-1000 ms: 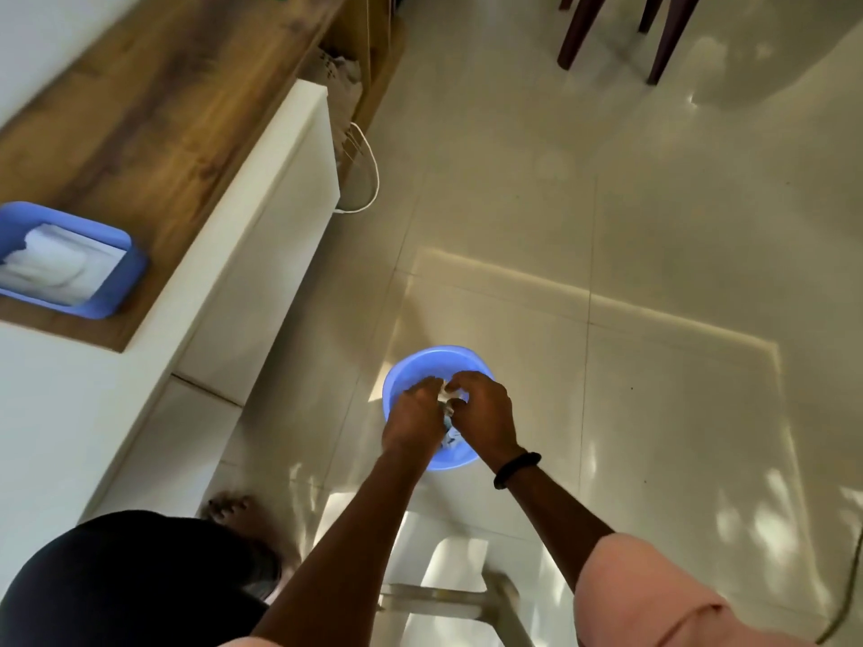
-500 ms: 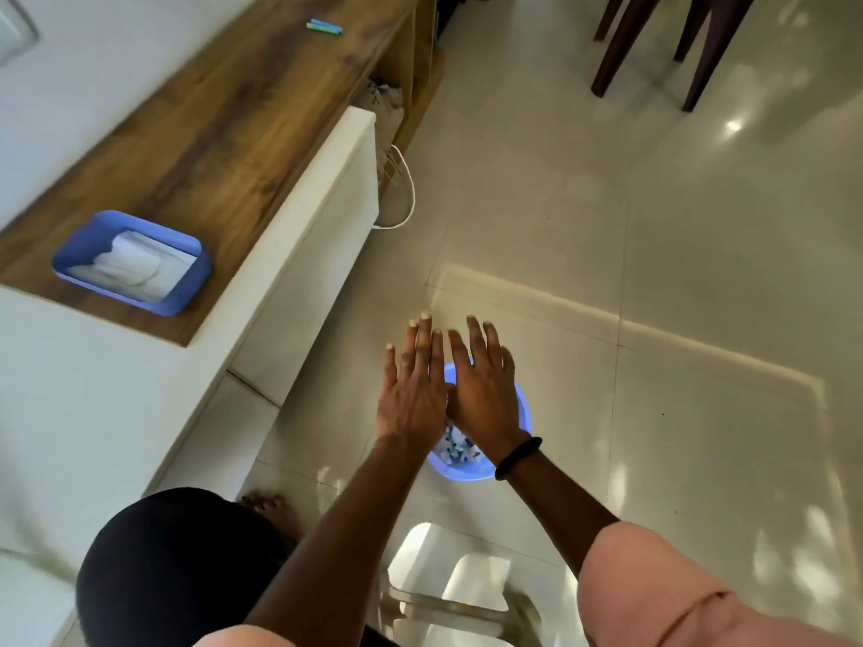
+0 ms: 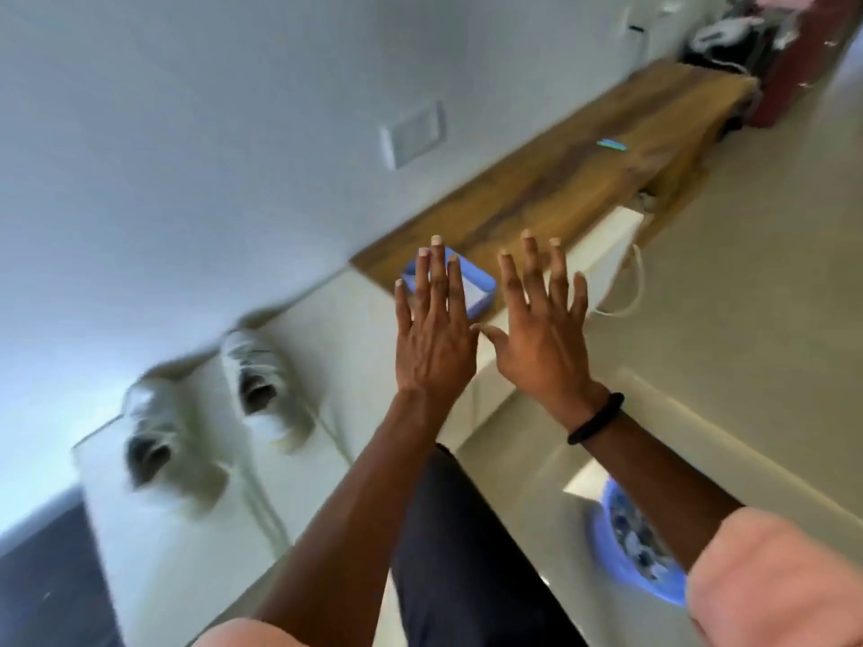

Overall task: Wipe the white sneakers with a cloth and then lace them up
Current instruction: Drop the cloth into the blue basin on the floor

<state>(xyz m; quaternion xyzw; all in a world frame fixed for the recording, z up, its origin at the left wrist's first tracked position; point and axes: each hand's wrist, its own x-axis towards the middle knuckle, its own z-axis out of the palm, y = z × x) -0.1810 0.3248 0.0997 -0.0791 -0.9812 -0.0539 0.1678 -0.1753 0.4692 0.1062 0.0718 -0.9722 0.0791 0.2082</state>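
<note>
Two white sneakers point(image 3: 210, 413) stand side by side on a white cabinet top point(image 3: 196, 544) at the left, blurred by camera motion. My left hand point(image 3: 434, 333) and my right hand point(image 3: 544, 329) are raised flat in mid-air in the centre, fingers spread, backs toward me, both holding nothing. A black band circles my right wrist. A blue tray point(image 3: 476, 287) with white cloth in it sits on the wooden shelf just behind my left fingers. A blue bowl point(image 3: 626, 553) holding a wet cloth stands on the floor at lower right, partly hidden by my right forearm.
A long wooden shelf point(image 3: 583, 179) runs along the white wall toward the back right. A white cord point(image 3: 626, 291) hangs off its end. Glossy tiled floor point(image 3: 747, 319) fills the right side. My dark trouser leg point(image 3: 457, 553) is below the arms.
The view has swung up and left, bringing the sneakers into sight. Both hands let go of the cloth in the bowl, opened flat and rose away from it.
</note>
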